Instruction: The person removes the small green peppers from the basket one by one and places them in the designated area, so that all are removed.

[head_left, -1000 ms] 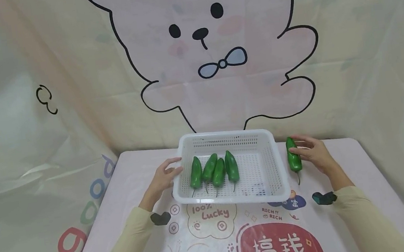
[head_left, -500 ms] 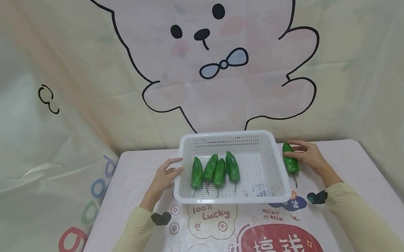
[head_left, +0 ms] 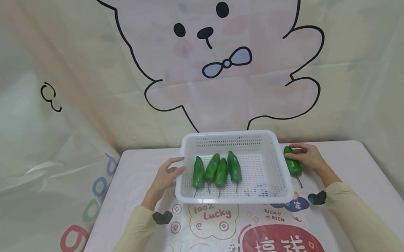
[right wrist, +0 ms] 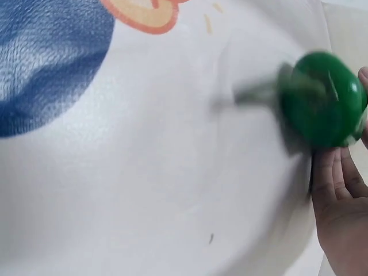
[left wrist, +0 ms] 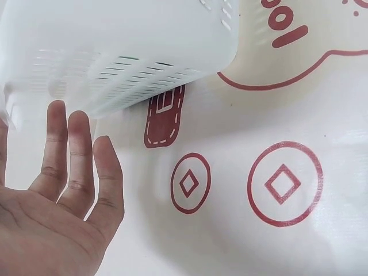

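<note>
Pepper [head_left: 294, 167], green, at basket's [head_left: 253, 171] three o'clock, just outside wall, pinched by right hand [head_left: 311, 158]; left hand [head_left: 162, 178] released, straight fingers at nine-o'clock side. Light mid-body grip likely suits smooth skin; stem [head_left: 299, 182], pointing six o'clock, probably wants rim clearance.

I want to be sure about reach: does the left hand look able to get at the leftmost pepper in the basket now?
Probably yes. The left hand is at the basket, close to the leftmost pepper. The side wall stands between them, but the open top seems to leave a way over.
</note>
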The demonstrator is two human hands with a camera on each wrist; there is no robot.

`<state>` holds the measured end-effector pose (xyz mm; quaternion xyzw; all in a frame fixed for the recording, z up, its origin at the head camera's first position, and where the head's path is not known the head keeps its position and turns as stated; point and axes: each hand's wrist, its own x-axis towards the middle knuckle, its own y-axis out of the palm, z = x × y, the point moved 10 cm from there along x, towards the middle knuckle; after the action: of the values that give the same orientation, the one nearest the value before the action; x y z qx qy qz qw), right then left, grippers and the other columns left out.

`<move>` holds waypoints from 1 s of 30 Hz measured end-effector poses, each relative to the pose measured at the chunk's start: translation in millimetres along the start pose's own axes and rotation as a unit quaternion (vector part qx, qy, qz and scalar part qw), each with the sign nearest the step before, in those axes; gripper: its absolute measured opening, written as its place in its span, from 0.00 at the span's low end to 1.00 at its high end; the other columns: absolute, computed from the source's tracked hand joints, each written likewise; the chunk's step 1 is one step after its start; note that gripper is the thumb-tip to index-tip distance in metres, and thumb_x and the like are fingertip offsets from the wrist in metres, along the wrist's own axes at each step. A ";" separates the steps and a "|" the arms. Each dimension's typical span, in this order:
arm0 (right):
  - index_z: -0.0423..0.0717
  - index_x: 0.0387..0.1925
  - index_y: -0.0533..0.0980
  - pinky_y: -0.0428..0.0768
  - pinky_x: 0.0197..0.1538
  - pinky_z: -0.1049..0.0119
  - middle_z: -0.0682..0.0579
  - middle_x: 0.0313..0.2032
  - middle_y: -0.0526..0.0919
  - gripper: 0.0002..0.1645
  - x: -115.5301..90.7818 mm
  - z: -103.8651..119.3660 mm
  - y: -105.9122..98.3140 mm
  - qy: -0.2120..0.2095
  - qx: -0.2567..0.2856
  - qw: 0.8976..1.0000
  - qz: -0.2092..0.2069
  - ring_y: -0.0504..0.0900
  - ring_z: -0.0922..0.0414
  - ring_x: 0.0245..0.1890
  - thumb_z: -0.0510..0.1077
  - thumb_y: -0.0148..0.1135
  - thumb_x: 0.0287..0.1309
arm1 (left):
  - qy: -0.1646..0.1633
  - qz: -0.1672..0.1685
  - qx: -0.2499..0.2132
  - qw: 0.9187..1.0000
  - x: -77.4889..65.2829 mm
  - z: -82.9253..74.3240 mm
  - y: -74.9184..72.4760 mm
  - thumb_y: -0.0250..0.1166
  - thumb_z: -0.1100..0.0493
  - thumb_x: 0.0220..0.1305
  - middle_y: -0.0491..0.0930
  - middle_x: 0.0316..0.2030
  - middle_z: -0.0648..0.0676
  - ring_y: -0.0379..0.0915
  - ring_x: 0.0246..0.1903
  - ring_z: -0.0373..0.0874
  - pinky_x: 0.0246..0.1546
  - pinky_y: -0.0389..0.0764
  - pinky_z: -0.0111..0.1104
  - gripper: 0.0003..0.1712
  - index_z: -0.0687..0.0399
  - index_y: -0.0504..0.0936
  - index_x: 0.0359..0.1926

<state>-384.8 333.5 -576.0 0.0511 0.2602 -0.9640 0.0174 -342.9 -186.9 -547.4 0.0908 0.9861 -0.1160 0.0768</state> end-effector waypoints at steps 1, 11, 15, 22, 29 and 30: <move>0.34 0.68 0.69 0.77 0.59 0.44 0.27 0.63 0.70 0.42 0.3 -0.3 0.2 0.003 -0.002 1.000 0.000 0.71 0.32 0.62 0.55 0.71 0.63 | 0.000 -0.002 0.000 1.000 0.2 -0.3 -0.1 0.68 0.48 0.70 0.80 0.57 0.64 0.79 0.53 0.60 0.51 0.82 0.55 0.33 0.46 0.70 0.72; 0.31 0.68 0.67 0.69 0.65 0.38 0.25 0.64 0.68 0.46 -2.9 -3.0 -2.4 0.033 -0.018 0.999 0.006 0.68 0.31 0.64 0.60 0.68 0.65 | -0.004 -0.013 -0.003 1.000 0.9 -0.8 -1.3 0.67 0.50 0.71 0.81 0.54 0.62 0.81 0.51 0.58 0.49 0.84 0.50 0.30 0.44 0.72 0.70; 0.31 0.69 0.66 0.74 0.62 0.41 0.25 0.64 0.69 0.48 -6.3 -4.2 -6.5 0.035 -0.035 0.999 0.019 0.71 0.33 0.62 0.65 0.64 0.65 | -0.009 -0.014 -0.012 1.000 1.5 1.9 -0.7 0.67 0.52 0.71 0.81 0.54 0.64 0.81 0.50 0.58 0.48 0.85 0.49 0.29 0.44 0.72 0.70; 0.34 0.71 0.65 0.81 0.56 0.54 0.27 0.66 0.68 0.49 -19.0 -1.0 -23.6 0.026 -0.035 0.999 0.006 0.72 0.34 0.61 0.68 0.60 0.67 | 0.000 -0.005 -0.012 1.000 2.6 2.4 3.4 0.67 0.52 0.71 0.80 0.55 0.66 0.80 0.51 0.61 0.47 0.85 0.48 0.30 0.46 0.71 0.71; 0.30 0.70 0.65 0.81 0.50 0.73 0.41 0.58 0.77 0.41 -34.2 17.0 -38.1 -0.020 0.084 0.996 -0.019 0.79 0.60 0.52 0.56 0.62 0.71 | 0.001 -0.009 -0.012 1.000 0.7 -0.8 0.8 0.66 0.53 0.71 0.81 0.53 0.66 0.81 0.48 0.59 0.44 0.86 0.46 0.28 0.46 0.72 0.69; 0.29 0.69 0.64 0.81 0.50 0.73 0.46 0.55 0.79 0.39 -36.0 19.7 -39.5 -0.025 0.118 0.992 -0.020 0.79 0.63 0.50 0.53 0.63 0.71 | 0.001 -0.009 -0.011 1.000 0.6 -0.8 0.4 0.66 0.53 0.71 0.81 0.53 0.66 0.82 0.47 0.59 0.43 0.86 0.46 0.28 0.46 0.72 0.69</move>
<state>-353.2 357.9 -535.4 0.0231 0.1449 -0.9892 -0.0017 -343.5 -186.2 -546.8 0.0812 0.9882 -0.1053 0.0754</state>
